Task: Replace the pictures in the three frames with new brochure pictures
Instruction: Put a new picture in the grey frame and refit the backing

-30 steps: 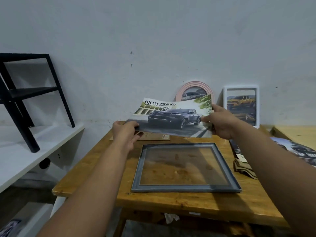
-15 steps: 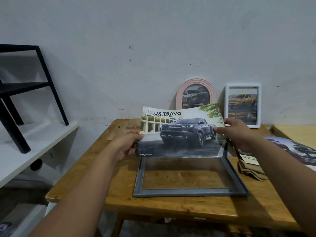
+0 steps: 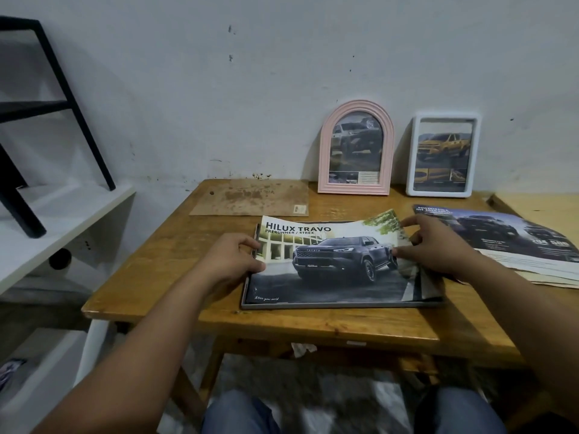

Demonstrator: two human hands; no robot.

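The glossy brochure picture of a dark pickup truck [image 3: 332, 261] lies face up on the flat grey rectangular frame [image 3: 341, 303] at table centre, long axis running 9 to 3 o'clock, headline toward 12. The left hand [image 3: 232, 261] pinches its 9 o'clock edge; the right hand [image 3: 435, 245] pinches the curled 3 o'clock edge. That raised side overhangs the frame and likely needs settling next.

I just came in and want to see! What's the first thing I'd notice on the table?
Probably the big truck picture in the middle of the wooden table, lying on a grey frame, with the left hand and right hand pinching its two sides. Behind it, a pink arched frame and a white frame lean against the wall, each showing a truck.
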